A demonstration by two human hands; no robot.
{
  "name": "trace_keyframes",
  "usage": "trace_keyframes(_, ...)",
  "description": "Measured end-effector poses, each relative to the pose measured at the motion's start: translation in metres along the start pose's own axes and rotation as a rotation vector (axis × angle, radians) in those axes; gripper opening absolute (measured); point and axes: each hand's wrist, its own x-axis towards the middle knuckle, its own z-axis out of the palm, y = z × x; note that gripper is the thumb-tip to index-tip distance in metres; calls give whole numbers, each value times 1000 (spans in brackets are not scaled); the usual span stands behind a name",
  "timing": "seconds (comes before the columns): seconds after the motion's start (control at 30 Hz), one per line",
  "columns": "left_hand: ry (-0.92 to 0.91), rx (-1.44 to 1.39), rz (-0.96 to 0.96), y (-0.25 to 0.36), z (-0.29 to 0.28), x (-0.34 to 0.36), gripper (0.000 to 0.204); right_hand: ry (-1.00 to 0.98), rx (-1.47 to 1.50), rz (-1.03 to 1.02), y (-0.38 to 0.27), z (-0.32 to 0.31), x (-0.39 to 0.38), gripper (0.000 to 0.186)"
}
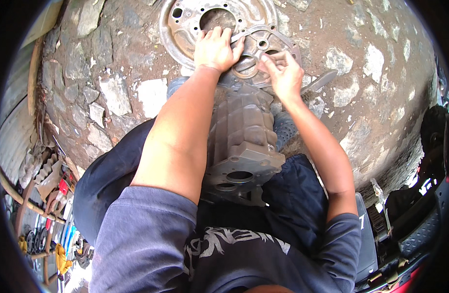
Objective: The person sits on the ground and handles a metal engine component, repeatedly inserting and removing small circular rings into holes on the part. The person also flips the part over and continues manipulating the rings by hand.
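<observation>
Flanged plate overlapping a round disc, beyond the ribbed housing between the legs. The left hand rests, fingers loosely spread, on the disc; the right hand half-curls, any grip unclear. Steady left-hand pressure likely limits shifting on stony ground.

The floor is brown packed earth embedded with irregular flat grey and whitish stones, brightly lit toward the right edge. Along the left side stand a grey weathered sheet panel and an upright tan wooden pole. Below these, thin brown wooden rails adjoin mixed clutter, including a yellow crumpled cloth.
</observation>
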Motion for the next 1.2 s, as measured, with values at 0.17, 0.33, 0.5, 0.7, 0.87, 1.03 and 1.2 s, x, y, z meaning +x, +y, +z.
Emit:
trace_keyframes(0.17, -66, -26, -21, 5, -4, 4, 53, 4, 42, 34, -4, -49, 6, 24)
trace_keyframes(0.33, -42, -18, -13, 1, -3, 2, 51, 32, 17, 40, -53, -94, -35, 31)
trace_keyframes(0.5, -199, -96, -9, 1, -10, 4, 52, -15, 26, -94, -123, -102, -98, 33)
trace_keyframes(0.7, -558, 226, -76, 12, -47, 23, 73, 18, 48, -386, -242, -99, -188, 32)
trace_keyframes(0.87, -787, -32, 52, 36, -181, 60, 73, 44, 131, -531, -299, -84, -264, 33)
trace_keyframes(1.03, -319, -601, 248, 67, -346, 90, 61, 135, 310, -664, -318, -60, -296, 32)
trace_keyframes(1.2, -77, -1369, 236, 98, -488, -25, 37, 323, 417, -720, -304, -49, -279, 33)
